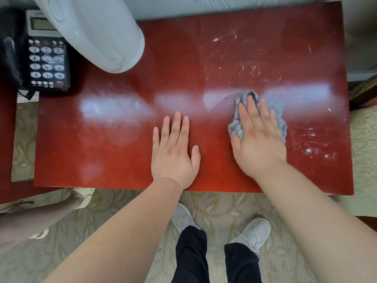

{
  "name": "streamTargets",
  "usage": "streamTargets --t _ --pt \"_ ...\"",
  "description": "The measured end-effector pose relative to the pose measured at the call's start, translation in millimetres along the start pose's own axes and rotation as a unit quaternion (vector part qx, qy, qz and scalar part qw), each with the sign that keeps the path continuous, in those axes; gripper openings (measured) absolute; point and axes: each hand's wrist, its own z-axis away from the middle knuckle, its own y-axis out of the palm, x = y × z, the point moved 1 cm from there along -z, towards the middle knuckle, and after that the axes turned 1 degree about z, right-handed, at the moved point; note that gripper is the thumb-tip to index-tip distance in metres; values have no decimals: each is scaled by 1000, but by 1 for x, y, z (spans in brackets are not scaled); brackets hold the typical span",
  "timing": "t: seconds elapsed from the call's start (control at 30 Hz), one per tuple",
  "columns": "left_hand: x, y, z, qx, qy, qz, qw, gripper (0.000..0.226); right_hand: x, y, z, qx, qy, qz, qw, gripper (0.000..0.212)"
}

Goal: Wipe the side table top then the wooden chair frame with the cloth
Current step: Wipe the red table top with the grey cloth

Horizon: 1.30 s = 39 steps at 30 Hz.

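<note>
The glossy red-brown side table top [114,160] fills the middle of the view, seen from above. My right hand [258,137] presses flat, fingers straight, on a crumpled grey-blue cloth [278,113] at the table's centre right. My left hand [175,150] lies flat on the bare wood near the front edge, fingers spread, holding nothing. White dusty streaks and specks mark the surface beyond the cloth and to its right [312,146]. No wooden chair frame is plainly visible.
A black desk telephone [46,60] sits at the table's back left corner. A white lamp shade [95,31] overhangs the back left of the top. Upholstered seats [365,139] flank the table on both sides. My shoes [255,231] stand on patterned carpet below.
</note>
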Motion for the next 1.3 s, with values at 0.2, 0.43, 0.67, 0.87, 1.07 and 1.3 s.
streamTargets --t 0.2,0.43,0.67,0.87,1.07,1.3 --pt "2 1 -1 2 1 2 1000 75 31 24 43 27 -195 23 980 75" --pt "0 -1 1 -1 -1 4 1000 74 5 -5 -38 -4 -68 1 998 68" --pt "1 1 0 -3 4 9 1000 75 38 24 35 -1 -158 16 987 73" --pt "1 0 1 -5 2 4 1000 75 24 5 -41 -6 -216 25 976 69" --pt "0 -2 0 0 0 6 1000 75 26 0 -29 -33 -87 -10 996 68" --pt "2 -1 0 0 5 9 1000 75 18 12 0 11 -268 45 962 71"
